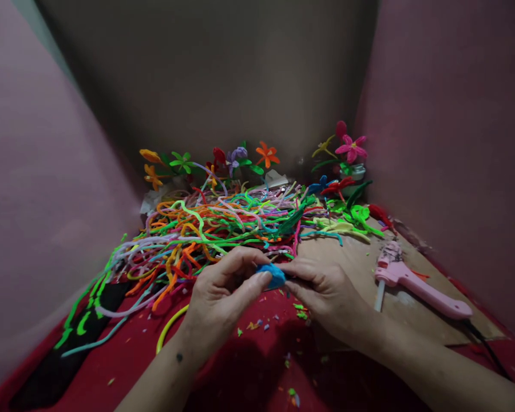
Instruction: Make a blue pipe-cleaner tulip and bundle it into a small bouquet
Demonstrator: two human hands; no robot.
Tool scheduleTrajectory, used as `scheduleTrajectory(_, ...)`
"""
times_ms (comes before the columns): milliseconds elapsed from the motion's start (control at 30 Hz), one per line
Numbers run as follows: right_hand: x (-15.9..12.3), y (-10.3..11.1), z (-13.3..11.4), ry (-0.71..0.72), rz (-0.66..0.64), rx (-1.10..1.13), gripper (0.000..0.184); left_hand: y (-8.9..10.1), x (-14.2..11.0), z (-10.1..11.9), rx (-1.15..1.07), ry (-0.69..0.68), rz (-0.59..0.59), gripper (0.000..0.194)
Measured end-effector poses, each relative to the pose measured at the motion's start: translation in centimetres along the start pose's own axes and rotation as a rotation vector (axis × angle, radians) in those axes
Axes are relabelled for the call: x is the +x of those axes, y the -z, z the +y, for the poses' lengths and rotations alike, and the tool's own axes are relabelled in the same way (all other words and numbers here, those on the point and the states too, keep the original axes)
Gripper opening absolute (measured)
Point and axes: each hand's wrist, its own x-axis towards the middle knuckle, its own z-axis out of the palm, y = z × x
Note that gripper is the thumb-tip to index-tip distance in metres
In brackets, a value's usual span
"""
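Note:
Between my two hands, near the middle of the view, is a small fuzzy blue pipe cleaner piece [273, 276], bunched into a compact shape. My left hand [223, 294] pinches it between thumb and fingers from the left. From the right, my right hand [321, 286] has thumb and forefinger closed on its other edge. Fingers cover part of the piece, so its full form is hidden. Just beyond the hands lies a big tangled heap of coloured pipe cleaners [223, 220].
A pink hot glue gun [424, 292] lies on a cardboard sheet [347, 257] at right, its black cord [484, 343] trailing off. Pipe cleaner flowers [352, 149] stand along the back wall. Fuzzy scraps [300, 312] dot the red cloth [249, 372]. A black strip [68, 349] lies left.

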Motion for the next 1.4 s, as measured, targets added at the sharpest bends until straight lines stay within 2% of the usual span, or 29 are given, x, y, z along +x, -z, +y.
scheduleTrajectory(100,0.2,-0.2,-0.1,-0.132,0.063,0.147,0.040,0.0,0.1,-0.2,-0.077,0.071,0.048,0.007)
scheduleTrajectory(167,0.4,-0.3,-0.3,-0.225,0.066,0.254,0.035,-0.1,0.3,-0.3,-0.112,0.106,0.066,0.008)
scheduleTrajectory(267,0.8,-0.2,-0.4,-0.371,0.005,0.351,0.012,-0.1,0.5,-0.5,-0.154,0.150,0.074,0.009)
scheduleTrajectory(300,0.9,-0.1,-0.3,-0.420,-0.022,0.369,0.009,-0.1,0.7,-0.5,-0.170,0.168,0.072,0.010)
scheduleTrajectory(433,1.0,0.1,0.1,-0.554,-0.110,0.420,0.016,-0.1,1.1,-0.6,-0.213,0.228,0.051,0.014)
scheduleTrajectory(667,1.0,-0.1,-0.1,-0.618,-0.165,0.448,0.013,-0.1,1.3,-0.3,-0.177,0.317,0.031,0.017)
scheduleTrajectory(967,1.0,-0.4,0.0,-0.625,-0.246,0.342,0.017,-0.4,1.4,-0.1,-0.142,0.375,0.032,0.018)
scheduleTrajectory(1200,1.0,-0.6,0.7,-0.633,-0.269,0.358,0.018,-0.3,1.5,-0.2,-0.106,0.363,0.010,0.017)
scheduleTrajectory(1400,1.3,-0.4,-0.1,-0.682,-0.275,0.385,0.021,-0.5,1.5,-0.4,-0.076,0.339,-0.007,0.018)
